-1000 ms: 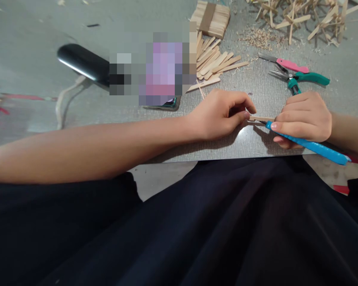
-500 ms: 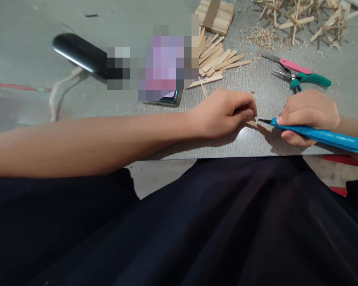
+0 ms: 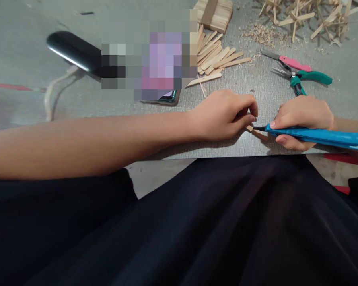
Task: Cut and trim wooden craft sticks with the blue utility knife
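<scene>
My left hand is closed in a pinch on a small wooden craft stick, whose pale end sticks out below the thumb. My fingers hide the rest of the stick. Wrapped round a long blue-handled tool is my right hand, thumb along its top. The tool's thin dark tip points left and meets or nearly meets the stick's end; its exact kind is unclear. Both hands are low over the grey textured tabletop, near its front edge.
Pliers with green handles and a pink-handled knife lie beyond my right hand. Loose craft sticks, a banded bundle, wood shavings and crossed-stick pieces lie farther back. A black rounded device with a cable and a phone are left.
My right hand has moved slightly left and down, bringing the tool's tip to the stick. The stick's end shows more below my left thumb.
</scene>
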Available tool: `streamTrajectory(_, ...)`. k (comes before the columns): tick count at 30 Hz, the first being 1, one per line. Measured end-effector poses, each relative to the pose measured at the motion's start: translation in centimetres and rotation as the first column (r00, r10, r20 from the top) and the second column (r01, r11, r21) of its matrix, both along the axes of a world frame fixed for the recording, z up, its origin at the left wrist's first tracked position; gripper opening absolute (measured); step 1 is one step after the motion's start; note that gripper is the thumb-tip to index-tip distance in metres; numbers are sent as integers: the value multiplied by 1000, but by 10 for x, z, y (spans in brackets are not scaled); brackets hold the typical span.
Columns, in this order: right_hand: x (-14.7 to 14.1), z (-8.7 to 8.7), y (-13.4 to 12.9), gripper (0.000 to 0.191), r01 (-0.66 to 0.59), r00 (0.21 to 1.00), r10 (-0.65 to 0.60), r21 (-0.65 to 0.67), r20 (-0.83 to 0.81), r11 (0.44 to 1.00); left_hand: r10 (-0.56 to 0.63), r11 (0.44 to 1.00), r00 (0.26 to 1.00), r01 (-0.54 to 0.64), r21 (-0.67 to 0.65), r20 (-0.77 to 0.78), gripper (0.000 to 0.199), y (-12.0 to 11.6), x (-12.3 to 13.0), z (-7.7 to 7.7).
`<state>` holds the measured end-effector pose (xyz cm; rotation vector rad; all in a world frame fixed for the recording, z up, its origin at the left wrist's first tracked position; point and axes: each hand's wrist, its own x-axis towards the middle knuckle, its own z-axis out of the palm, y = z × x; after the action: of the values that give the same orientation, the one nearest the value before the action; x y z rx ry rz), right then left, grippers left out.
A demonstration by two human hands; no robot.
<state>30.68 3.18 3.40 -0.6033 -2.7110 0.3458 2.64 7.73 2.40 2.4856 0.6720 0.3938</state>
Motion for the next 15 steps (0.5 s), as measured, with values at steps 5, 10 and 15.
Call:
streamTrajectory(5,2,3,2,23,-51,998,53,65,-28,997,-1,1000,1000,1,13,-1,20,0,0,0)
streamTrajectory(10,5,3,2,23,-12,999,14,57,-31,998,-5,1000,1000,5,-1,10,18,-1,1,0)
streamTrajectory(15,1,-7,-4,27,81,996,-81,5,-48,997,-8,1000,1000,8,12,2,19,-1,1,0)
